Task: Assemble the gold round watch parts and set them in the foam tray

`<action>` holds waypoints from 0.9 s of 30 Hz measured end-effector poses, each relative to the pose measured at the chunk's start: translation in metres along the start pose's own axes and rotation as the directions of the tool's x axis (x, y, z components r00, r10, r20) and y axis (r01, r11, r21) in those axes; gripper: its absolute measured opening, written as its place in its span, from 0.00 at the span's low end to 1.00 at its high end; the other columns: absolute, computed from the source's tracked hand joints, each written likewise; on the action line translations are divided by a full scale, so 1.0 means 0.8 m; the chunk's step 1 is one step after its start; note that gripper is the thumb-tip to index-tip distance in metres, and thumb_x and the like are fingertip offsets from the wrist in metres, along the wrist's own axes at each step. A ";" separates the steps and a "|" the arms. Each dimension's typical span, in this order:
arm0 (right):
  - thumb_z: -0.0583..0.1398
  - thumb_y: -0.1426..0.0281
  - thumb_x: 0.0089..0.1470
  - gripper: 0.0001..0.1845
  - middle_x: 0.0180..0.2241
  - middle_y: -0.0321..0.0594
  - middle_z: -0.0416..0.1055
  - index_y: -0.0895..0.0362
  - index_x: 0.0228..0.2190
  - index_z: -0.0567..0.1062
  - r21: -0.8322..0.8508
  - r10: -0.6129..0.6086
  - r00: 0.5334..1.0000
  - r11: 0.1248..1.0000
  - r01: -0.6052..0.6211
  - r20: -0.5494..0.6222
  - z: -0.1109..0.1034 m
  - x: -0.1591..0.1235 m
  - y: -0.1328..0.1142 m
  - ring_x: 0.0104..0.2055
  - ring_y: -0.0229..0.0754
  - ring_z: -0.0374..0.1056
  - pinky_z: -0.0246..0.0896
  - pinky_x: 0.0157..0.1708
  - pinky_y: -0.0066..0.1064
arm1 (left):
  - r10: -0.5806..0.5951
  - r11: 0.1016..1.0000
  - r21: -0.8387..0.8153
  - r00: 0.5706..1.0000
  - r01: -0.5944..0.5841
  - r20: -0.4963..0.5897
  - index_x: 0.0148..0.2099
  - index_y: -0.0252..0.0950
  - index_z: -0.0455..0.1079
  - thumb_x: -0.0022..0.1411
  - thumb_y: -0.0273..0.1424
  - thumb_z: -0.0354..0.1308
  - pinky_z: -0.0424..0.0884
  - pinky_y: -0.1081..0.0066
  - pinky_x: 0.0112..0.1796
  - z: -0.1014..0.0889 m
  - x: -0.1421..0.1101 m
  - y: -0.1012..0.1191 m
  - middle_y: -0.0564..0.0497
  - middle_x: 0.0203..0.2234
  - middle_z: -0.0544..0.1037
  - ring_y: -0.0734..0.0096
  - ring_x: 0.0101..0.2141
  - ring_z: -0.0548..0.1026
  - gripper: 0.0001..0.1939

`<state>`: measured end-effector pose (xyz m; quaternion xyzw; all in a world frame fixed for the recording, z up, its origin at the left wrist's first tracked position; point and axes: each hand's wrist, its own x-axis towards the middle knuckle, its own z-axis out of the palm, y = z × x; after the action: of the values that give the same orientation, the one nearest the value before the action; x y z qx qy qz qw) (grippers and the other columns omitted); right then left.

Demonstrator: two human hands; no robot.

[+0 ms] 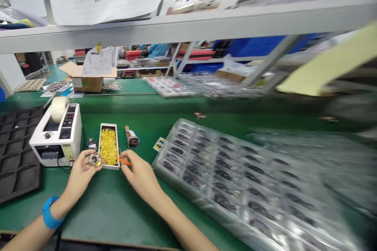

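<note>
My left hand (81, 170), with a blue band (51, 212) and a cord at its wrist, pinches a small round metal watch case (94, 159) by the left edge of a white box. The white box (119, 146) holds many small yellow rings (108, 143). Over the box's right edge, my right hand (138, 170) is closed on a thin orange stick-like tool (124, 161) that points left towards the rings; its exact kind is unclear. Behind the left hand lies a small metal watch part (92, 143). A watch (132, 139) with a brown strap lies right of the box.
A white tape dispenser (75, 125) stands at left, beside a black compartment tray (19, 160). Clear plastic trays (218, 172) with dark round parts fill the right side. A shelf bar (188, 27) crosses above. At the back stands an open cardboard box (88, 84).
</note>
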<state>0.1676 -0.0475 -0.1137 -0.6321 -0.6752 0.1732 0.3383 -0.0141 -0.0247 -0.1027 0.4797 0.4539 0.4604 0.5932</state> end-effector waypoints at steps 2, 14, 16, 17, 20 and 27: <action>0.53 0.74 0.50 0.09 0.34 0.39 0.72 0.54 0.34 0.70 -0.123 -0.035 0.999 0.992 0.030 -0.038 -0.021 -0.009 -0.001 0.35 0.43 0.70 0.58 0.33 0.28 | -0.020 1.000 -0.001 1.000 0.020 0.000 0.44 0.34 0.63 0.42 0.29 0.63 0.74 0.64 0.43 -0.001 -0.002 0.006 0.46 0.35 0.80 0.59 0.39 0.79 0.24; 0.61 0.79 0.43 0.09 0.18 0.38 0.71 0.56 0.16 0.73 -0.622 0.287 0.953 0.765 -0.167 0.097 -0.225 -0.025 0.092 0.21 0.40 0.66 0.47 0.20 0.26 | -0.018 0.998 0.059 0.999 0.015 0.049 0.46 0.35 0.65 0.44 0.37 0.65 0.77 0.64 0.42 -0.009 -0.014 0.020 0.45 0.37 0.81 0.55 0.41 0.79 0.27; 0.61 0.79 0.42 0.09 0.19 0.38 0.72 0.56 0.17 0.74 -0.624 0.289 0.943 0.771 -0.130 0.162 -0.219 -0.047 0.091 0.21 0.40 0.67 0.48 0.21 0.27 | -0.025 0.999 0.050 0.997 0.022 0.067 0.46 0.35 0.65 0.45 0.37 0.65 0.77 0.63 0.42 -0.011 -0.012 0.016 0.45 0.37 0.81 0.55 0.41 0.79 0.26; 0.61 0.78 0.43 0.08 0.21 0.39 0.73 0.55 0.18 0.75 -0.624 0.287 0.940 0.774 -0.114 0.184 -0.213 -0.058 0.091 0.23 0.42 0.68 0.49 0.22 0.27 | -0.027 0.999 0.043 0.997 0.024 0.077 0.46 0.35 0.65 0.45 0.37 0.66 0.77 0.64 0.42 -0.011 -0.012 0.014 0.45 0.37 0.81 0.55 0.41 0.79 0.26; 0.59 0.77 0.47 0.09 0.29 0.42 0.75 0.55 0.24 0.77 -0.617 0.231 0.944 0.786 -0.039 0.235 -0.195 -0.086 0.095 0.28 0.44 0.71 0.53 0.25 0.29 | -0.057 0.998 0.025 0.993 0.054 0.103 0.46 0.35 0.66 0.47 0.37 0.65 0.76 0.63 0.43 -0.009 -0.013 0.013 0.44 0.38 0.81 0.54 0.43 0.79 0.24; 0.56 0.73 0.47 0.09 0.27 0.42 0.74 0.52 0.25 0.76 -0.570 -0.055 0.991 0.813 0.115 0.121 -0.198 -0.089 0.124 0.25 0.43 0.70 0.58 0.23 0.31 | -0.158 0.976 -0.115 0.962 0.186 0.222 0.48 0.36 0.67 0.53 0.33 0.61 0.69 0.57 0.51 0.002 -0.018 0.015 0.45 0.41 0.80 0.57 0.45 0.78 0.19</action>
<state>0.3459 -0.1331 -0.0834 -0.6645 -0.7396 -0.0233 0.1050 -0.0166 -0.0377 -0.0889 0.4433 0.3961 0.3832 0.7070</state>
